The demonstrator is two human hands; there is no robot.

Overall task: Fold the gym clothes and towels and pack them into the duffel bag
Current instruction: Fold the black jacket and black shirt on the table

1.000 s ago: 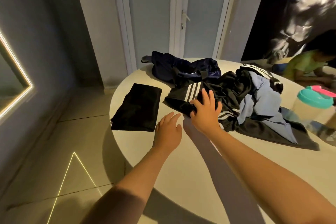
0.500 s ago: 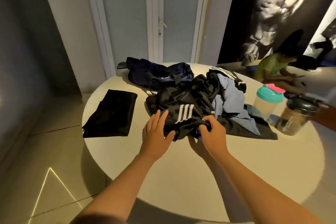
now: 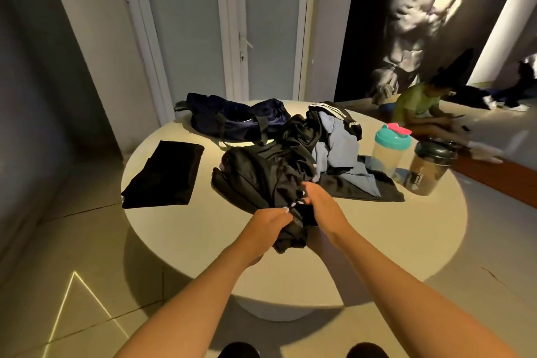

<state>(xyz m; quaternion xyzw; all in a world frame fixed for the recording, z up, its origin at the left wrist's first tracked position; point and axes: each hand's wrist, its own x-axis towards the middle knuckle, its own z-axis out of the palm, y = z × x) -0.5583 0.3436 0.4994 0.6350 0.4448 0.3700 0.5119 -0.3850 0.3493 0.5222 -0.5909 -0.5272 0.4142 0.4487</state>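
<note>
Cloth is bunched between the left hand (image 3: 266,227) and the right hand (image 3: 321,206), both with fingers curled tight on the near end of a black track garment (image 3: 267,174) that trails away across the round table (image 3: 436,241). A folded black piece (image 3: 165,174) lies flat to the left, and a light blue garment (image 3: 337,151) sits crumpled to the right beside two shaker bottles (image 3: 390,151). The navy duffel bag (image 3: 232,119) rests at the table's far edge.
</note>
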